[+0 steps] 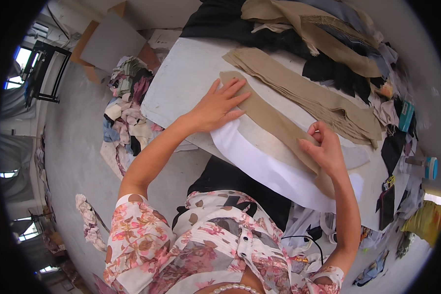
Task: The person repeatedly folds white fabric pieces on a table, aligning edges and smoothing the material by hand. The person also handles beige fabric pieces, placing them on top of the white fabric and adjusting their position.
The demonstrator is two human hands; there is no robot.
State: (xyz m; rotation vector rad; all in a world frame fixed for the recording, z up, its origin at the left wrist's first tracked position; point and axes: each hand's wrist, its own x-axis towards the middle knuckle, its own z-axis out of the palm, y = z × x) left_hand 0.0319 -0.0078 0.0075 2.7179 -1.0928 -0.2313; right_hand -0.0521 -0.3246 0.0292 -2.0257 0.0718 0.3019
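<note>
A long khaki fabric strip [274, 122] lies slantwise across the table in front of me, over a curved white fabric piece [259, 169]. My left hand [223, 103] is open and presses flat near the strip's far left end, fingers spread over khaki and white. At the strip's right part, my right hand [323, 147] has its fingers curled, with thumb and forefinger closed at the khaki edge. Behind the strip rests a stack of similar khaki pieces [304, 93], its layers slightly fanned.
The pale table [174, 81] carries black cloth [210, 22] and loose khaki cloth [308, 24] at its far side. Fabric scraps [130, 115] heap beside its left edge. A dark phone-like slab [387, 208] lies at right, near a teal-lidded container [430, 168].
</note>
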